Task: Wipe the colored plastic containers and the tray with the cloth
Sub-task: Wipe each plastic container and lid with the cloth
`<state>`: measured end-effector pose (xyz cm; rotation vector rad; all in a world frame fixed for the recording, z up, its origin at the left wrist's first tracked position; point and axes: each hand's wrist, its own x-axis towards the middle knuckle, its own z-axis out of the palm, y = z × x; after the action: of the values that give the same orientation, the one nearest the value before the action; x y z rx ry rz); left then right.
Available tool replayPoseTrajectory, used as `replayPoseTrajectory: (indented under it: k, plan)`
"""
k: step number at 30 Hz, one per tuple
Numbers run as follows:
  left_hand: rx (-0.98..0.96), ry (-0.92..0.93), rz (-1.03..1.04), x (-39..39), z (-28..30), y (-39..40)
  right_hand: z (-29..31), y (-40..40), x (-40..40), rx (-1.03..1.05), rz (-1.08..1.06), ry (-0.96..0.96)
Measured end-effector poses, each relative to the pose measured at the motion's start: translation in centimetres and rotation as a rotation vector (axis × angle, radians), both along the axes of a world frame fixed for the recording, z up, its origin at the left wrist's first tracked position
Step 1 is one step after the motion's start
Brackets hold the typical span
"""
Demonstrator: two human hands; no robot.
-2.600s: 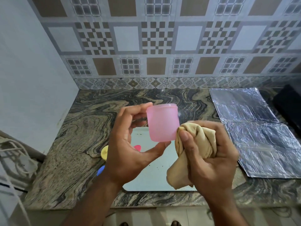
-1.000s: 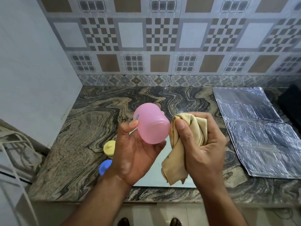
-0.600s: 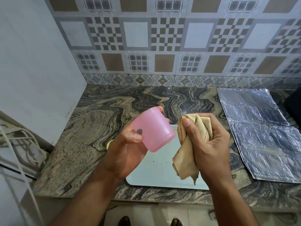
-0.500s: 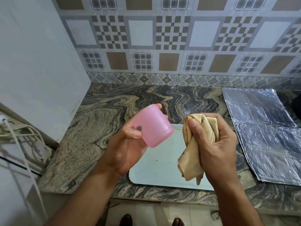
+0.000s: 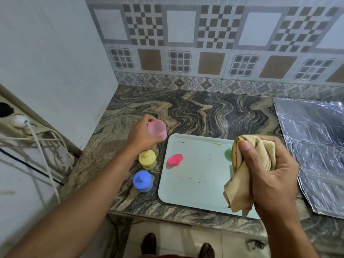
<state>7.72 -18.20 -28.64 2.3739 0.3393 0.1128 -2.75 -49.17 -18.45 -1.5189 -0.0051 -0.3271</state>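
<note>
Head view first and only: left hand (image 5: 141,135) is stretched out over the marble surface (image 5: 204,112), just off the tray's far-left corner, its grip wrapped round the pink container (image 5: 157,129), which has no lid on and looks slightly tilted; can't tell if it's touching the stone or a bit above it. Right hand (image 5: 268,175) is nearer the camera over the tray's right side, grip bunched tight on the tan cloth (image 5: 247,170), with a loose end of it hanging down toward the tray's front edge. The white tray (image 5: 195,183) lies flat on the surface with a few dark crumbs and specks on it, a pink lid (image 5: 175,159) sitting on its left part and something green (image 5: 228,154) peeking out from behind the cloth. Yellow container (image 5: 147,159) and blue container (image 5: 143,181), both lidded, stand on the stone just left of the tray, yellow further back. Foil sheets (image 5: 312,146) cover the surface to the right.
</note>
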Motion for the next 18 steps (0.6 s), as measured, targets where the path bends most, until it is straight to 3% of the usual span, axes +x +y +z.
replayPoseTrajectory:
  k: [5, 13, 18]
  plan:
    - [0.135, 0.205, 0.014, 1.5, -4.1, 1.4, -0.6, -0.1, -0.2, 0.003, 0.017, 0.004]
    - [0.311, 0.317, -0.063, 1.6, -5.3, 1.1, -0.8, -1.0, -0.3, -0.012, -0.026, -0.017]
    - [0.395, 0.115, -0.220, -0.1, -2.6, -1.9, -0.9, -1.6, -0.1, -0.002, -0.062, -0.016]
